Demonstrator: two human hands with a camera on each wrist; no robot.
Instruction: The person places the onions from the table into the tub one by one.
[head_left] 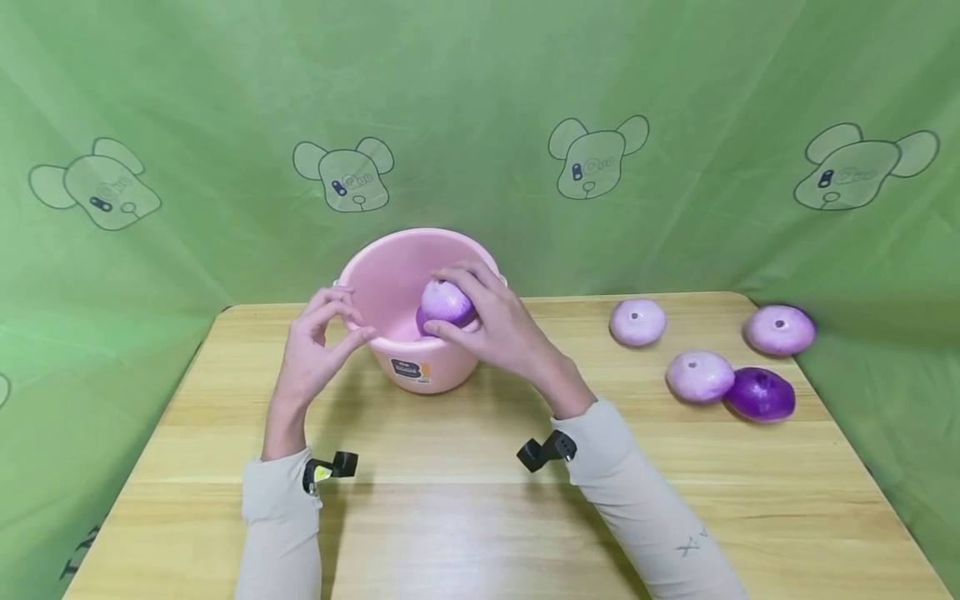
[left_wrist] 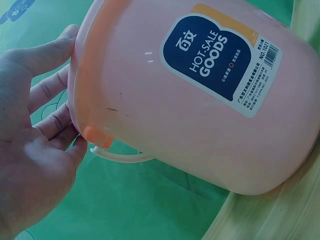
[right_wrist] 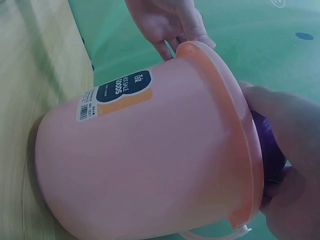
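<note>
A pink bucket [head_left: 427,367] stands upright on the wooden table, with a printed label on its front. My left hand [head_left: 318,346] holds its rim at the left, the thumb on the front edge and the fingers bent over the side. At the bucket's mouth, on the right, my right hand [head_left: 495,321] grips a purple onion [head_left: 444,298] between thumb and fingers. Darker purple shows just below that onion; whether it belongs to a second one I cannot tell. In the right wrist view the hand mostly covers the dark onion [right_wrist: 268,147].
On the table's right side lie several more onions: a pale one [head_left: 637,322], another near the edge [head_left: 778,330], and a pale one [head_left: 700,377] touching a dark purple one [head_left: 761,394]. A green curtain [head_left: 480,92] hangs behind the table. The bucket's white handle [left_wrist: 125,156] hangs down.
</note>
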